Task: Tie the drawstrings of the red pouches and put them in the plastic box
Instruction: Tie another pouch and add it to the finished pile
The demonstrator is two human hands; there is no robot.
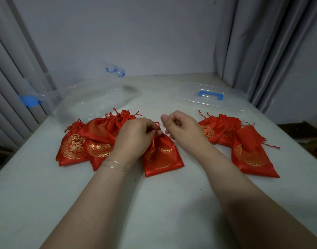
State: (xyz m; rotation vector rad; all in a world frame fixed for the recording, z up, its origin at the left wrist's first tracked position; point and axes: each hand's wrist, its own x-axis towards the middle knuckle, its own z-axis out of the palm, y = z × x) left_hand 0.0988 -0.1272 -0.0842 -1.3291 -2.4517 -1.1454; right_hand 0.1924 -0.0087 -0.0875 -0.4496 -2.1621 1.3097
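Now left hand [136, 135] pinches drawstring [154, 139] over pouch [163, 157].

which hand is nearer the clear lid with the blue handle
Right. The right hand is just in front of the lid, a little to its left; the left hand is farther left, pinching the middle pouch's drawstring.

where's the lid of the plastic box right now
In the head view the clear lid with its blue handle lies flat on the table at the far right, behind the right pile of red pouches and beside the curtain.
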